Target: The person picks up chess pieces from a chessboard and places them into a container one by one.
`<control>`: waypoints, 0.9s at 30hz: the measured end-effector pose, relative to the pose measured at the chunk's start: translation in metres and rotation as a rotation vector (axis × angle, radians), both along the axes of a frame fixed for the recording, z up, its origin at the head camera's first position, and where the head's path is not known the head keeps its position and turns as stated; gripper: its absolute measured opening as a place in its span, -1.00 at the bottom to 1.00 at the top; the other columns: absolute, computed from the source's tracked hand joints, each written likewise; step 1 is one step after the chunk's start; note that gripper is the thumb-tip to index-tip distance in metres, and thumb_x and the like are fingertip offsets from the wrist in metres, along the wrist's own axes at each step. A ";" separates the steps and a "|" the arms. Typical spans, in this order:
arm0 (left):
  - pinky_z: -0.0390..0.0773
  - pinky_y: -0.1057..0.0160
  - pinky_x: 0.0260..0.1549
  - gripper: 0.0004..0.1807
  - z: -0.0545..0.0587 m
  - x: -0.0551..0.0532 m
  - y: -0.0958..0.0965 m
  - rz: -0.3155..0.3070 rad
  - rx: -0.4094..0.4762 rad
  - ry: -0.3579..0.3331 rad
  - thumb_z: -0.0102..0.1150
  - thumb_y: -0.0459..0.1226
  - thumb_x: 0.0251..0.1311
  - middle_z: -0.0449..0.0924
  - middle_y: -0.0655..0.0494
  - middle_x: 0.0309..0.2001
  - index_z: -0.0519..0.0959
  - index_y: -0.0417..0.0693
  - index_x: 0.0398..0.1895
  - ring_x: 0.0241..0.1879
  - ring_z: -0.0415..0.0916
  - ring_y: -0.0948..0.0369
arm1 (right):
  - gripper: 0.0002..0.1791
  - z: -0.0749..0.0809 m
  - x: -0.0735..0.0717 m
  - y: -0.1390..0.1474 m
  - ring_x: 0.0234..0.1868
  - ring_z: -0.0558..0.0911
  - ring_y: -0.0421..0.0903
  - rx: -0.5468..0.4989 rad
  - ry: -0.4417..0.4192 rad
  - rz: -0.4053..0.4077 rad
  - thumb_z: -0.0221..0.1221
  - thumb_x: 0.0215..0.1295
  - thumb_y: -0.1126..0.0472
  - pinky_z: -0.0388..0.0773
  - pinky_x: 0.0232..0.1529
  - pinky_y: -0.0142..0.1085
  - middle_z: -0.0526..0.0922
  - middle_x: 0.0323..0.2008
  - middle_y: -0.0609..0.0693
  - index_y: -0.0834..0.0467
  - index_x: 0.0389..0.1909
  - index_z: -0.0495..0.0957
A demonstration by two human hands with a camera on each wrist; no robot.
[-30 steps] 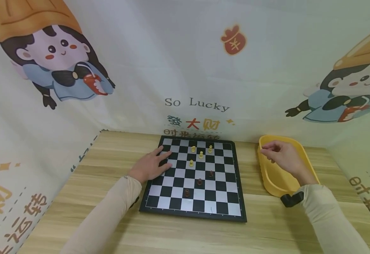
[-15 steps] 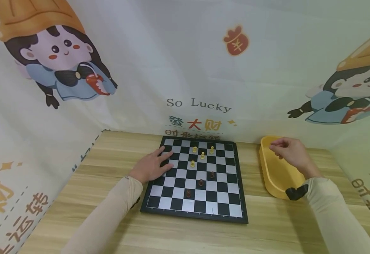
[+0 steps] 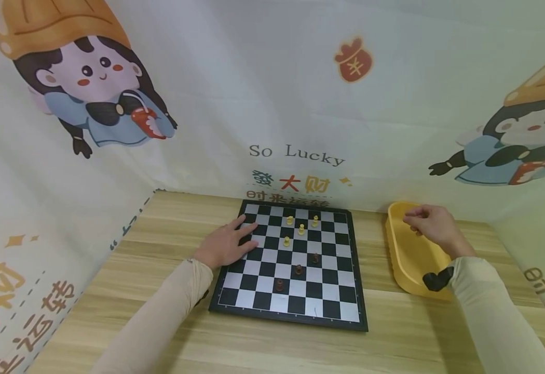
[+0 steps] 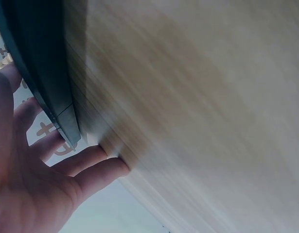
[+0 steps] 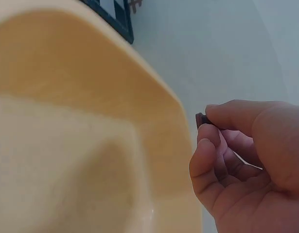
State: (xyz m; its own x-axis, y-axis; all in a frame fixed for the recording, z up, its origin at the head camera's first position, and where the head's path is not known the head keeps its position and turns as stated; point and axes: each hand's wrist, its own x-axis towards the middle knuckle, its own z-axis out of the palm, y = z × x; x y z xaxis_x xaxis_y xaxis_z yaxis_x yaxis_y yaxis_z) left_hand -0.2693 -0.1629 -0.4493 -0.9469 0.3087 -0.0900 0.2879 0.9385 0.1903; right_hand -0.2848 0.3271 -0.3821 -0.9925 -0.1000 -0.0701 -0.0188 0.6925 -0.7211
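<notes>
The right hand (image 3: 436, 227) pinches a dark piece (image 5: 202, 120) shallowly, so it could slip into the tray (image 3: 392, 249); the spread left hand (image 3: 223, 245) might jog the board (image 3: 284, 255).

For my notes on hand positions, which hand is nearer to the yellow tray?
Right. The right hand is raised over the yellow tray, pinching a small dark piece. The left hand is farther, at the left edge of the chessboard, across it from the tray.

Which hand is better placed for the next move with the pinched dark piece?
Probably the right hand: it pinches the dark piece at the yellow tray; the left hand lies spread at the left edge of the chessboard, away from that piece.
</notes>
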 end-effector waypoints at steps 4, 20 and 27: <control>0.34 -0.16 0.45 -0.30 0.001 0.001 0.001 -0.001 0.002 -0.003 -0.13 0.23 0.49 0.03 -0.12 0.64 0.21 0.25 0.59 0.51 0.25 -0.22 | -0.55 -0.005 -0.003 0.005 -0.35 0.64 -0.28 0.011 -0.029 -0.006 0.12 0.52 0.11 0.65 -0.26 -0.38 0.71 -0.28 -0.02 0.45 0.14 0.47; 0.31 -0.17 0.47 -0.30 0.001 0.001 0.001 0.013 -0.006 -0.012 -0.14 0.23 0.49 0.01 -0.10 0.65 0.19 0.26 0.60 0.53 0.21 -0.23 | -0.66 -0.019 -0.011 0.012 -0.49 0.57 -0.23 0.158 -0.083 0.062 0.17 0.43 0.20 0.54 -0.40 -0.36 0.67 -0.52 -0.06 0.47 -0.06 0.53; 0.31 -0.18 0.47 -0.31 0.000 0.001 0.001 0.014 -0.014 -0.010 -0.15 0.23 0.50 0.01 -0.09 0.65 0.19 0.27 0.60 0.52 0.22 -0.23 | -0.68 -0.016 -0.012 0.013 -0.49 0.58 -0.21 0.215 -0.121 0.099 0.16 0.43 0.22 0.55 -0.37 -0.35 0.66 -0.55 -0.08 0.48 -0.09 0.56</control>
